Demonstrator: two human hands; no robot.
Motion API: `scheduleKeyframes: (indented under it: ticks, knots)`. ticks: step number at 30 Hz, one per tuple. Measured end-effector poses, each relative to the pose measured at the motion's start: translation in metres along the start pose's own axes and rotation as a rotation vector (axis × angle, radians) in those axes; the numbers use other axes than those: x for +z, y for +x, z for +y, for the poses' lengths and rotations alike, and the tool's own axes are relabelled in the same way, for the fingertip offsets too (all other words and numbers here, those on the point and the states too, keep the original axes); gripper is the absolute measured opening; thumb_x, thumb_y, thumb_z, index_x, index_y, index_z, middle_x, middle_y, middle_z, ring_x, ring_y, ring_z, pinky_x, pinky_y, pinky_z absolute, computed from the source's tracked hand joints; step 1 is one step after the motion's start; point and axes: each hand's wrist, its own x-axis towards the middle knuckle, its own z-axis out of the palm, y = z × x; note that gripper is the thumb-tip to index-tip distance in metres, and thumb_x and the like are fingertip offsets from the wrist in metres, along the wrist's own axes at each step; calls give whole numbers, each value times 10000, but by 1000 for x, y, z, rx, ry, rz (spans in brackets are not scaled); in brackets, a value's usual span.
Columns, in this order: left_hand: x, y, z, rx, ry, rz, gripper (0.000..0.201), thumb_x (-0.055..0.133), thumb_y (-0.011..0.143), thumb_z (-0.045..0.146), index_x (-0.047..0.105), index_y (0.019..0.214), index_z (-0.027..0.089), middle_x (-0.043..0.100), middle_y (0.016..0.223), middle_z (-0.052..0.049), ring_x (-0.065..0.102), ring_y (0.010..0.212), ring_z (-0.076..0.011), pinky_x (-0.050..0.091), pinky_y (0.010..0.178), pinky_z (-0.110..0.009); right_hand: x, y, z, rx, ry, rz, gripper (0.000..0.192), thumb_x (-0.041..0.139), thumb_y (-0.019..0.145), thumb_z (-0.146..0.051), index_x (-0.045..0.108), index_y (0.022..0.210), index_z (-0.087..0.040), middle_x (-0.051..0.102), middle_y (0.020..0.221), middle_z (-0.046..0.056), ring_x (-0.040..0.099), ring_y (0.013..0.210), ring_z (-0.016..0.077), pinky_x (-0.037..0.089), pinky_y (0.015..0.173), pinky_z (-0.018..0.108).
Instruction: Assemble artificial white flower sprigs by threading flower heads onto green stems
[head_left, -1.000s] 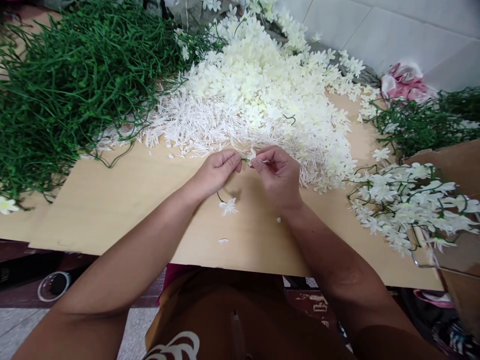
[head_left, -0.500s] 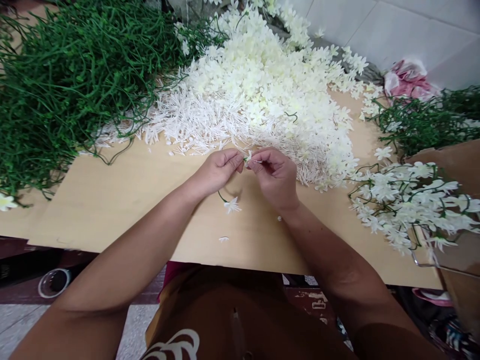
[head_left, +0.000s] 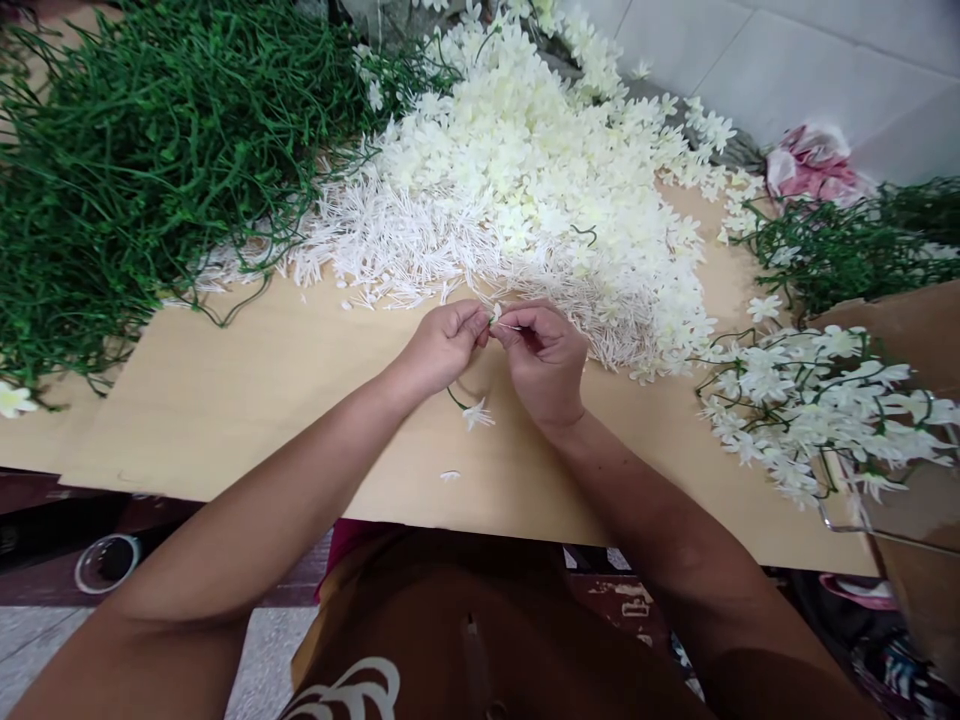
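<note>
1. Both hands are up together over the bare middle of the board (head_left: 247, 400), at about 12 o'clock from the person's chest. The left hand (head_left: 442, 345) has thumb and forefinger pressed together on a thin green stem (head_left: 456, 399), which droops out below the fist toward 6 o'clock and ends in an attached white flower (head_left: 478, 414).
2. The right hand (head_left: 544, 355) is curled in, fingertips pinching a small white blossom (head_left: 496, 314) and a fine white pin-like piece that pokes toward 3 o'clock.
3. Doing this well, I'd say, means keeping the two pinches close, tip to tip, so the floppy stem end cannot wander, and lining the blossom's centre squarely on that end before pushing.
4. The blossom sits right between the two sets of fingertips, touching both, at 9 o'clock of the right knuckles.
5. Supply is near: the heap of white blossoms and stamens (head_left: 517, 190) lies just beyond at 12 o'clock, the green stem pile (head_left: 150, 150) off at 10 o'clock, finished sprays (head_left: 810, 400) at 3 o'clock.
</note>
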Motion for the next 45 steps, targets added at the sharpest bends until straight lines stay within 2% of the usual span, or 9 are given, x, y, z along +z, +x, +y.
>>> scheduleKeyframes:
  ticks: [6, 10, 15, 19, 28, 33, 38, 45]
  knots:
    - [3, -1, -2, 10, 79, 36, 309, 430, 876, 206, 411, 569, 184, 361, 515, 49, 346, 534, -99, 301, 567, -238, 2, -3, 1, -19, -33, 2, 127, 621, 804, -164, 612, 688, -216, 666, 780, 16, 630, 761, 155, 527, 713, 308]
    - [2, -1, -3, -2, 59, 19, 306, 450, 868, 272, 415, 576, 188, 354, 521, 43, 337, 534, -102, 280, 542, -246, -1, 0, 1, 9, -41, -52, 121, 613, 810, -203, 610, 690, -218, 669, 791, 23, 626, 770, 160, 526, 726, 320]
    - [-1, 0, 0, -45, -59, -44, 361, 466, 862, 441, 448, 598, 194, 328, 511, 43, 292, 500, -98, 238, 503, -253, -6, 6, 5, 155, 80, -102, 84, 642, 790, -252, 635, 727, -197, 668, 772, 11, 610, 721, 136, 510, 669, 287]
    - [-4, 1, -1, -39, -75, -99, 370, 464, 854, 466, 476, 609, 189, 360, 525, 35, 301, 504, -98, 232, 498, -256, -8, 7, 10, 258, 141, -110, 79, 654, 780, -258, 646, 750, -186, 649, 719, -7, 586, 659, 114, 494, 625, 266]
    - [-5, 4, -3, -9, 13, -118, 349, 461, 854, 407, 408, 583, 195, 335, 517, 42, 300, 503, -96, 243, 506, -254, -2, 1, 8, 175, 60, -21, 42, 648, 770, -203, 654, 729, -199, 676, 793, 18, 624, 753, 146, 521, 699, 301]
    - [-1, 0, -7, 10, -2, -69, 352, 443, 858, 424, 399, 587, 203, 321, 521, 40, 313, 523, -108, 241, 509, -262, 7, -1, 5, 126, 51, 32, 69, 611, 780, -169, 620, 730, -215, 673, 771, 13, 623, 752, 149, 523, 717, 304]
    - [0, -3, -8, -1, -63, -43, 380, 470, 843, 479, 390, 587, 209, 317, 524, 41, 309, 534, -111, 238, 505, -267, 13, 1, 5, 146, 80, -16, 63, 562, 793, -174, 573, 744, -214, 634, 762, 13, 599, 738, 142, 508, 698, 289]
    - [2, -1, -13, -6, -81, -26, 387, 465, 846, 495, 394, 596, 208, 335, 533, 46, 299, 520, -102, 236, 505, -262, 8, -2, 1, 110, 93, -23, 68, 538, 795, -167, 536, 743, -210, 592, 753, 12, 571, 739, 144, 489, 714, 298]
